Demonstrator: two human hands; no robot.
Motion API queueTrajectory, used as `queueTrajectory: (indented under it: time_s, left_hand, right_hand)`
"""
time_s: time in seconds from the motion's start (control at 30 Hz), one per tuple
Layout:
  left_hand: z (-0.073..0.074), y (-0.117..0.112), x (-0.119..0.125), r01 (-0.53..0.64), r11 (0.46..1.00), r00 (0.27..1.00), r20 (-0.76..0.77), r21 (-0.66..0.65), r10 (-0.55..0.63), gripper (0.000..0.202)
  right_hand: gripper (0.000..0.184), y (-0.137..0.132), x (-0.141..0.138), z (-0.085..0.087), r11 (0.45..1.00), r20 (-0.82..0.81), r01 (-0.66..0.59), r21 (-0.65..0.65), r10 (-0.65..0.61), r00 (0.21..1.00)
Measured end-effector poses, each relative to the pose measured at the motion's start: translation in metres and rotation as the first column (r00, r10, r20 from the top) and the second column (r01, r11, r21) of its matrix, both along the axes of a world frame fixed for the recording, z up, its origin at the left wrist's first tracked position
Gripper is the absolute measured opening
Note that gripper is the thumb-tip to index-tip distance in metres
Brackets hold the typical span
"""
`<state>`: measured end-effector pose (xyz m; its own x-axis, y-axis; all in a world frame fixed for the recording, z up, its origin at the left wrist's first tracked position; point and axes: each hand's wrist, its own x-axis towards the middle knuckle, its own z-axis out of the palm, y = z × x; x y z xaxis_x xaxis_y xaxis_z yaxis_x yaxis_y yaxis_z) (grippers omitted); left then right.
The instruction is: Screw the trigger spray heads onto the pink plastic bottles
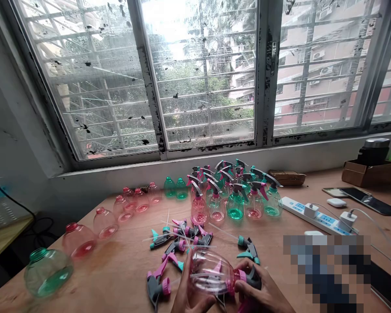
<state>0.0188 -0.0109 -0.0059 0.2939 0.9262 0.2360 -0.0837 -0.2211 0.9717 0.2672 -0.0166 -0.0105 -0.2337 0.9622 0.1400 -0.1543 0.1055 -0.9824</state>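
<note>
While the left hand [184, 292] clasps the pink bottle [211, 270] sideways over the table [107, 278] and the right hand [264, 288] grips the spray head [254, 279] at its neck, I should keep both aligned so the collar [241, 275] seats squarely.

no readable text, brands, numbers or signs anywhere, white power strip [327, 221] with blue markings around its sockets, too small to make out, pixelated patch [327, 269] at lower right, any lettering under it hidden
</note>
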Motion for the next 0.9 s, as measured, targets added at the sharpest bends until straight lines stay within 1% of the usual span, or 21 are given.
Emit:
queueTrajectory:
  time_s: [0.07, 0.13, 0.23, 0.3, 0.4, 0.47, 0.53, 0.63, 0.8, 0.9]
  left_hand:
    - [-0.002, 0.001, 0.002, 0.016, 0.999, 0.997, 0.077, -0.045, -0.012, 0.104]
    - [-0.005, 0.002, 0.004, 0.011, 0.998, 0.993, 0.12, -0.069, -0.003, 0.103]
    - [-0.009, 0.003, 0.006, 0.007, 0.996, 0.992, 0.129, -0.084, 0.003, 0.102]
    - [-0.01, 0.003, 0.006, -0.008, 0.998, 0.991, 0.133, -0.065, 0.017, 0.098]
    - [-0.011, 0.003, 0.004, -0.039, 0.999, 0.994, 0.106, -0.006, 0.039, 0.093]
    - [-0.011, 0.004, 0.001, -0.04, 0.999, 0.997, 0.061, 0.008, 0.039, 0.098]
    - [-0.011, 0.004, 0.0, -0.037, 0.999, 0.999, 0.034, -0.008, 0.038, 0.103]
    - [-0.01, 0.004, -0.001, -0.032, 0.999, 0.999, 0.04, -0.044, 0.034, 0.102]
    - [-0.004, 0.0, 0.003, -0.062, 0.998, 0.998, 0.018, -0.032, 0.063, 0.097]
    - [-0.002, -0.001, 0.002, -0.047, 0.998, 0.999, -0.022, -0.038, 0.046, 0.103]
  right_hand:
    - [0.045, 0.0, 0.0, -0.001, 1.0, -0.007, -0.019, 0.003, 0.019, 1.0]
    - [0.044, 0.0, 0.0, 0.0, 1.0, -0.005, -0.019, 0.009, 0.019, 1.0]
    - [0.043, -0.001, 0.001, 0.002, 1.0, 0.015, -0.001, 0.014, 0.001, 1.0]
    - [0.042, -0.002, 0.001, 0.005, 1.0, 0.025, 0.012, 0.011, -0.012, 1.0]
    - [0.041, -0.002, 0.0, 0.007, 1.0, 0.016, 0.021, 0.01, -0.021, 1.0]
    - [0.042, -0.002, 0.0, 0.007, 1.0, 0.006, 0.015, 0.01, -0.015, 1.0]
    - [0.043, -0.002, 0.0, 0.006, 1.0, 0.004, 0.009, 0.01, -0.009, 1.0]
    - [0.044, -0.003, 0.0, 0.006, 1.0, 0.017, 0.012, 0.003, -0.012, 1.0]
    - [0.044, -0.004, 0.0, 0.011, 0.999, 0.036, 0.031, -0.01, -0.03, 0.999]
    - [0.045, -0.005, 0.0, 0.012, 0.999, 0.031, 0.034, -0.019, -0.034, 0.999]
